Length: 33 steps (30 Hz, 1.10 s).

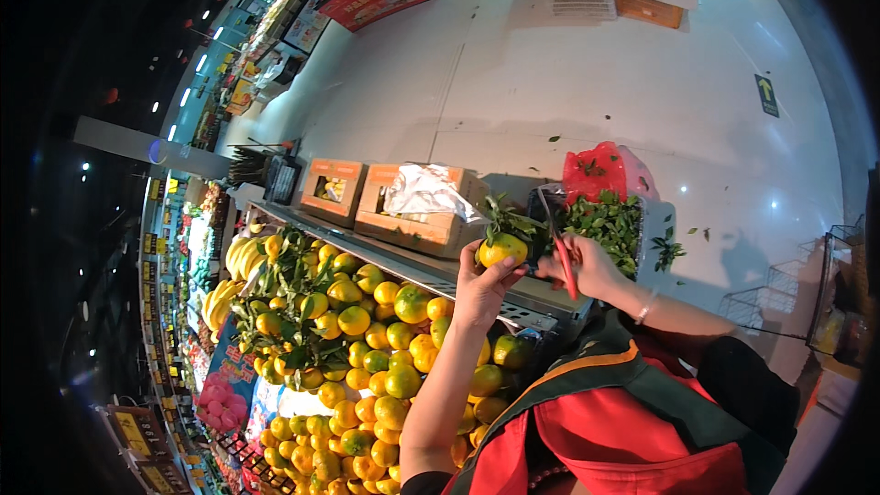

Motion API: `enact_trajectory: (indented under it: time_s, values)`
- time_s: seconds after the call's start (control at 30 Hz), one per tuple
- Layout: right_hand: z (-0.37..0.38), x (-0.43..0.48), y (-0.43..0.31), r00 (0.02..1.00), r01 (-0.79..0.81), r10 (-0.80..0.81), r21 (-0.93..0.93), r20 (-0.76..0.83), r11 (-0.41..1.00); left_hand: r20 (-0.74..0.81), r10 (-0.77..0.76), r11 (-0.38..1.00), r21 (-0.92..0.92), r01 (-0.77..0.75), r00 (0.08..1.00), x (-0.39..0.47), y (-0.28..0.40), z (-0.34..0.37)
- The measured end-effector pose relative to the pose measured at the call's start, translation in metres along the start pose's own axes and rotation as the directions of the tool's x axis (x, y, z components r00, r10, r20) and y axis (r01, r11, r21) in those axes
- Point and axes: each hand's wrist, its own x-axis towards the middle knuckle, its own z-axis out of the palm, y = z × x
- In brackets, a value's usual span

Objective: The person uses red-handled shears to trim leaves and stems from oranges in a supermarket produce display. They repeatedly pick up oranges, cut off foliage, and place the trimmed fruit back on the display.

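My left hand (485, 280) holds a yellow-green mandarin (503, 251) with a leafy stem (510, 218) still attached, its leaves pointing away from me. Just right of the fruit, my right hand (584, 268) grips red-handled scissors (566, 265). Their metal blades point up beside the leaves. Whether the blades are parted or touch the stem, I cannot tell. Below and left of my hands spreads a display of mandarins (402, 381), some with leaves on. Beyond my right hand, a white crate (658, 220) is heaped with cut green leaves (605, 223).
Cardboard fruit boxes (412, 220) line a ledge behind the display's metal rail (385, 268). Bananas (244, 258) lie at the display's left end. A red net bag (597, 168) rests by the crate. Loose leaves (665, 247) dot the floor. A wire rack (770, 295) stands right.
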Motion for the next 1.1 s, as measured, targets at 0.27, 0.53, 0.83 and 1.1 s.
enact_trajectory:
  time_s: [0.27,0.53,0.83,1.1]
  values:
    - [-0.008,-0.013,0.000,0.894,0.441,-0.402,-0.559,0.200,0.702,0.076,0.115,0.993,-0.033,-0.112,0.990,-0.021,0.013,-0.004]
    - [-0.014,-0.020,-0.010,0.957,0.289,-0.167,-0.703,0.239,0.650,0.134,0.164,0.938,0.287,-0.197,0.977,-0.031,0.017,0.014]
    - [-0.009,-0.022,0.003,0.965,0.256,-0.227,-0.669,0.132,0.698,0.202,0.332,0.564,0.740,-0.365,0.922,-0.017,-0.007,0.018]
    - [-0.039,-0.004,0.043,0.987,0.062,0.089,-0.822,0.135,0.566,0.082,0.211,0.359,0.920,-0.155,0.974,-0.017,-0.018,0.008]
